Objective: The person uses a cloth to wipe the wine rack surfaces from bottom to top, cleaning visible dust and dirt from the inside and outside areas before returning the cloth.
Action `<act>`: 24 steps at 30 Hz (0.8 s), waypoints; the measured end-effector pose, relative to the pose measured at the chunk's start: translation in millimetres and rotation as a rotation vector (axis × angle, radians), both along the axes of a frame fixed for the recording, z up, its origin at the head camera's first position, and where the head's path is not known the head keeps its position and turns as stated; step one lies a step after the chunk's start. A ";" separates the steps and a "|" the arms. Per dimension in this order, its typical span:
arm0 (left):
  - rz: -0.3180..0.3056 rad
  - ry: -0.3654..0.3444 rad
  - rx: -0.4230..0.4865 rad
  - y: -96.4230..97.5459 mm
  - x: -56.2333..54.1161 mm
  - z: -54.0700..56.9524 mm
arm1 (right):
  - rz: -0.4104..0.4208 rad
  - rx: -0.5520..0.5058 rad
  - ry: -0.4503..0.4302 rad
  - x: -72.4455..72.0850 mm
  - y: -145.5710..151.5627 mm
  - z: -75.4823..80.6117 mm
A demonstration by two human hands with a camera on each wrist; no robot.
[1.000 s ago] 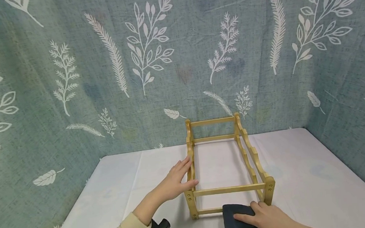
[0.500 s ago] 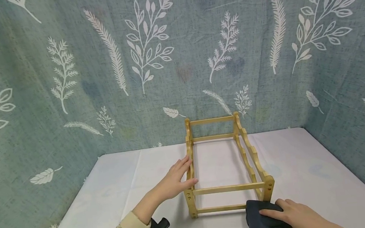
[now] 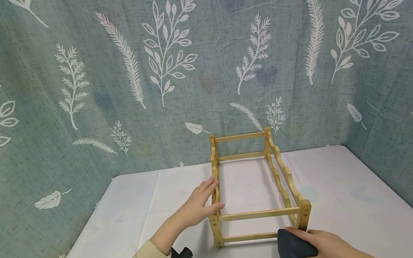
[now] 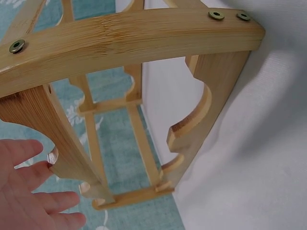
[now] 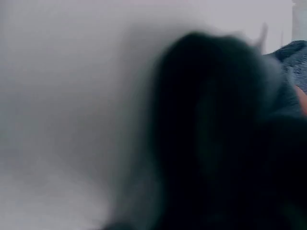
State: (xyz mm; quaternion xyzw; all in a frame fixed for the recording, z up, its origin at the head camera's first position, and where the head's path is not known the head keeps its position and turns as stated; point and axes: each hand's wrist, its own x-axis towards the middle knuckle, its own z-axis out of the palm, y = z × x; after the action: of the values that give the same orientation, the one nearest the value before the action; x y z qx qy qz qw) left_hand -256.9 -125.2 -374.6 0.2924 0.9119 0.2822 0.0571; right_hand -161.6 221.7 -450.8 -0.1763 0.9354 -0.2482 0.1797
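Observation:
A light wooden rack (image 3: pixel 258 214) with scalloped side rails stands on the white cloth-covered table. My left hand (image 3: pixel 198 205) rests on its left rail with fingers extended; in the left wrist view the spread fingertips (image 4: pixel 34 175) lie against a scalloped upright. My right hand (image 3: pixel 329 247) holds a folded dark navy cloth (image 3: pixel 292 249) at the front right leg of the rack, partly covering that leg's foot and the end of the low front bar. In the right wrist view the cloth (image 5: pixel 211 120) is a dark blur that hides the fingers.
White tabletop (image 3: pixel 344 190) extends on both sides of the rack. A patterned teal curtain (image 3: pixel 215 62) encloses the back and sides. A black object (image 3: pixel 181 257), apparently the wrist camera's mount, sticks out beside the left forearm.
My right hand has moved the cloth rightward along the rack's front to the right leg and has turned, its fingers now close against that leg. The left hand stays on the rail.

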 end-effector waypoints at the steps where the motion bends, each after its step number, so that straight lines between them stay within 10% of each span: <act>1: 0.001 0.001 0.000 -0.2 0.0 -0.1 | 0.009 0.000 0.006 -0.7 -0.5 -0.3; 11: 0.007 -0.001 -0.003 -3.3 1.7 -0.2 | 0.267 -0.049 0.271 -2.2 -54.5 14.6; 20: 0.001 -0.008 0.002 -2.7 -0.1 -1.4 | 0.398 0.124 0.827 -17.9 -136.6 10.7; 24: 0.002 0.000 0.000 -2.7 -0.8 -1.5 | 0.373 0.147 0.934 -22.0 -139.1 3.3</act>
State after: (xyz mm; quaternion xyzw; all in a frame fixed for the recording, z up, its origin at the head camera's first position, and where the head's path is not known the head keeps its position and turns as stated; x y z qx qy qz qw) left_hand -257.6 -127.9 -376.1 0.2916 0.9122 0.2820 0.0566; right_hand -183.6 82.6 -447.6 -0.4192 0.8836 -0.0402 -0.2045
